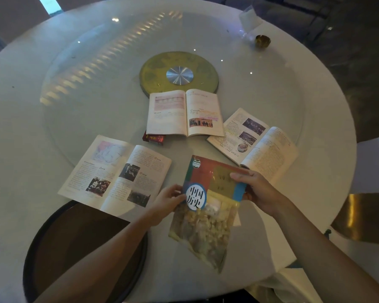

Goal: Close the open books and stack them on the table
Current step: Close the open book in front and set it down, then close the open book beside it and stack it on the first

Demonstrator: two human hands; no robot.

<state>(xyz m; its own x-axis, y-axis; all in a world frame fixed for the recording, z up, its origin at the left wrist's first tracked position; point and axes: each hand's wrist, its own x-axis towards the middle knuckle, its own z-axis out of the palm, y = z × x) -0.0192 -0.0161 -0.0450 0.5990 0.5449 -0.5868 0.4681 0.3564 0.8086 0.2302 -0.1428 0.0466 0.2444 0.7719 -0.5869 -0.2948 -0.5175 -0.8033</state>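
We hold the closed book [210, 206] between both hands: our left hand [170, 202] pinches its left edge, our right hand [255, 189] grips its right edge, long axis running away from us. Three open books remain (none stacked yet): one [115, 173] just beyond our left hand, one [253, 142] just beyond our right, one [185, 113] farther ahead on the table [53, 106].
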